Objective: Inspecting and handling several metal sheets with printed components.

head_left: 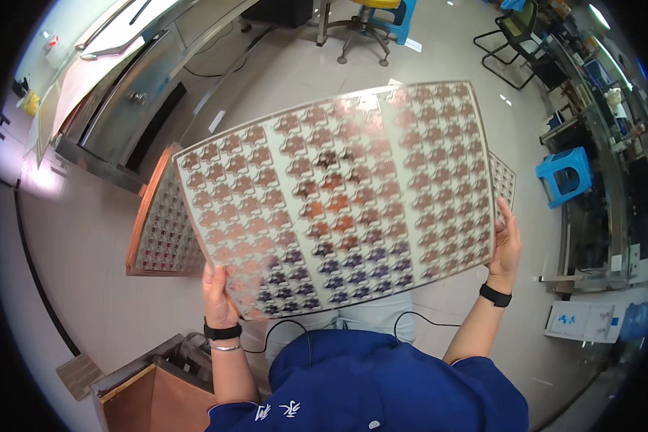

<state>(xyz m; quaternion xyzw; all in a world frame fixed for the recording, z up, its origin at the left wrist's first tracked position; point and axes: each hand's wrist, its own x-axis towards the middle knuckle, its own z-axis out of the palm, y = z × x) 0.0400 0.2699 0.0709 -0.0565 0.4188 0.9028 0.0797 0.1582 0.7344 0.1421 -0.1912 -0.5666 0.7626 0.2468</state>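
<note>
The panel (345,209) was in front of the person (367,381), slanted, its left end nearer. The left hand (219,297) gripped the left edge by the near corner; the right hand (507,245) gripped the right edge, farther out, probably to balance its width and spare the patterned face. Both forearms (232,371) reached forward, spread apart. A stack (167,241) showed at left, partly behind the panel.

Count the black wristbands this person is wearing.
2: one black wristband on the wrist of the left hand, another wristband at the right hand; both hands hold the patterned panel.
</note>
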